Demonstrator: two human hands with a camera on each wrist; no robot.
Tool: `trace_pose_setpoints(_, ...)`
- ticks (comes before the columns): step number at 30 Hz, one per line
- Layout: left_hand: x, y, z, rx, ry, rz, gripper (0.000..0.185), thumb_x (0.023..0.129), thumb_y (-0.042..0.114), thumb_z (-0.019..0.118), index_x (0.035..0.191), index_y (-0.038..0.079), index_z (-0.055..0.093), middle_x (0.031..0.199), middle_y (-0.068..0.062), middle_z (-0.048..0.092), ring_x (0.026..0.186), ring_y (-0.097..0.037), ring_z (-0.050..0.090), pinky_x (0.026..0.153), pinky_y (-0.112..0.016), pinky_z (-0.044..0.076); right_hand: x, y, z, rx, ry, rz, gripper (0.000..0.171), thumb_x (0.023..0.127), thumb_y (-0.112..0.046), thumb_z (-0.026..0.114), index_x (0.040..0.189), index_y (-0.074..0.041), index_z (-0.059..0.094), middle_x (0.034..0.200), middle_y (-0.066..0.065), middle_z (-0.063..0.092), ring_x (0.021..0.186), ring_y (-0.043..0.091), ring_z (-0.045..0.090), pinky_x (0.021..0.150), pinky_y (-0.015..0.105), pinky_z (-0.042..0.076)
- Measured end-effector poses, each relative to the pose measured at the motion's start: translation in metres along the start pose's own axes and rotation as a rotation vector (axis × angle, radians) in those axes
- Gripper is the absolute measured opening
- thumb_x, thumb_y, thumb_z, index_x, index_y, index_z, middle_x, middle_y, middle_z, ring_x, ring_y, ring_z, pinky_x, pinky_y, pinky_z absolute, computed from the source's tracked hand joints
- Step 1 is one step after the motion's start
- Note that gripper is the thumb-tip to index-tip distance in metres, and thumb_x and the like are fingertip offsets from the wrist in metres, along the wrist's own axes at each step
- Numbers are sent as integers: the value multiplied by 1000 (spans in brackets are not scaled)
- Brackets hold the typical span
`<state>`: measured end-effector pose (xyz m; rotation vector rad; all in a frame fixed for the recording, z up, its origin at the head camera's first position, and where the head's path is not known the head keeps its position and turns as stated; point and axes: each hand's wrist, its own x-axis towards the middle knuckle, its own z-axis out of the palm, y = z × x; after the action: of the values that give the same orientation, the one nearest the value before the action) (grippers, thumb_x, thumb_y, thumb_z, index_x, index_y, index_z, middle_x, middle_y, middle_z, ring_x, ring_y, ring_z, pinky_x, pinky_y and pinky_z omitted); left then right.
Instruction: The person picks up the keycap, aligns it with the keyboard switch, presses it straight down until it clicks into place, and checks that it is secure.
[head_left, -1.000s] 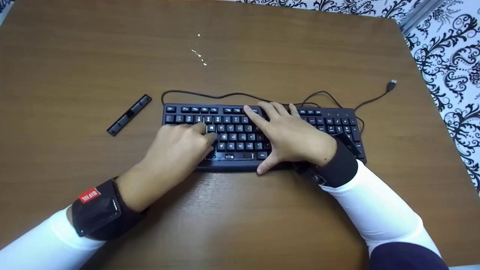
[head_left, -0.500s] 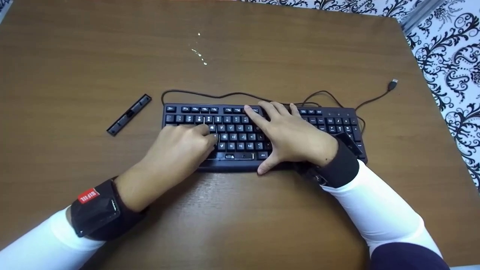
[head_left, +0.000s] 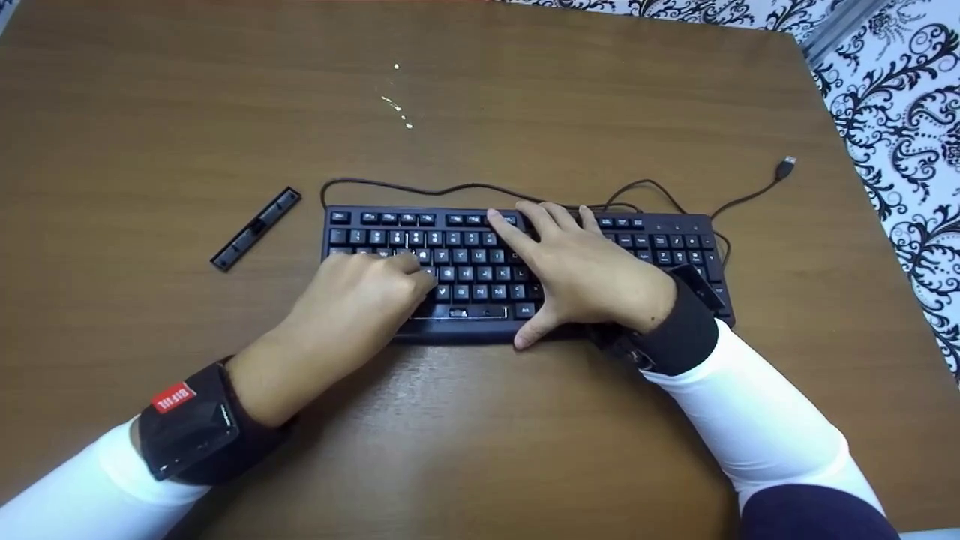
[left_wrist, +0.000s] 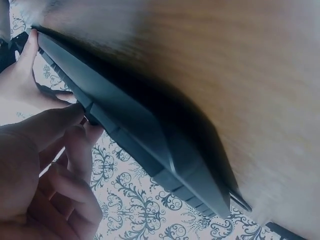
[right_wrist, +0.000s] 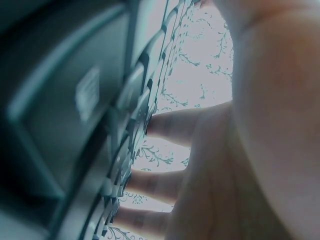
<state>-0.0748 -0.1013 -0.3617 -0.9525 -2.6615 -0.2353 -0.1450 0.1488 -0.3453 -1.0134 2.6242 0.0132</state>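
A black wired keyboard (head_left: 480, 259) lies flat in the middle of the brown table (head_left: 187, 112). My left hand (head_left: 416, 270) sits on the keyboard's left half with its fingers curled; thumb and index fingertip pinch a keycap in the letter rows. In the left wrist view the same fingers (left_wrist: 75, 117) meet at the keyboard's (left_wrist: 150, 125) top face. My right hand (head_left: 547, 262) lies flat on the right of the letter block, fingers straight and spread, thumb at the front edge. The right wrist view shows those fingers (right_wrist: 170, 127) resting on the keys (right_wrist: 125, 115).
A long black key strip (head_left: 256, 229) lies loose on the table left of the keyboard. The keyboard's cable (head_left: 465, 187) loops behind it and ends in a USB plug (head_left: 784, 168) at the right. Small white specks (head_left: 397, 105) lie farther back. A patterned surface (head_left: 900, 112) borders the table's right edge.
My left hand's fingertips have shifted very slightly on the keys. The right hand and the keyboard have stayed in place.
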Motion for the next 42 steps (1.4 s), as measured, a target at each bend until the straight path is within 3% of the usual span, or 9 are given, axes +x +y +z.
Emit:
trace_pose_setpoints(16, 2, -4, 0, -156, -14, -28, 13, 89, 0, 66, 79, 8, 72, 72, -4, 66, 56, -19, 61, 46, -34, 52, 0, 0, -1, -11, -10, 9, 143, 53, -78, 80, 162, -21, 8, 162, 20, 20, 148, 43, 23, 112, 77, 21)
trace_pose_setpoints(31, 6, -2, 0, -156, -79, -88, 14, 86, 2, 70, 77, 11, 76, 76, -4, 67, 65, -23, 67, 51, -38, 55, 0, 1, 1, -13, 10, -12, 142, 53, -77, 81, 162, -20, 9, 161, 21, 23, 147, 43, 26, 111, 77, 22)
trace_pose_setpoints(38, 12, -1, -3, -128, -104, -84, 21, 85, -4, 65, 71, 11, 73, 74, -3, 68, 59, -23, 63, 47, -41, 53, 0, 0, 1, -12, 5, -8, 143, 53, -77, 81, 162, -20, 9, 161, 21, 22, 147, 44, 25, 111, 77, 22)
trace_pose_setpoints(42, 12, -2, -4, -129, -117, -110, 15, 85, 4, 71, 73, 13, 74, 77, -2, 71, 60, -25, 66, 48, -42, 53, 1, 0, 1, -12, 2, -3, 143, 53, -78, 80, 162, -20, 8, 161, 22, 22, 148, 45, 24, 111, 77, 21)
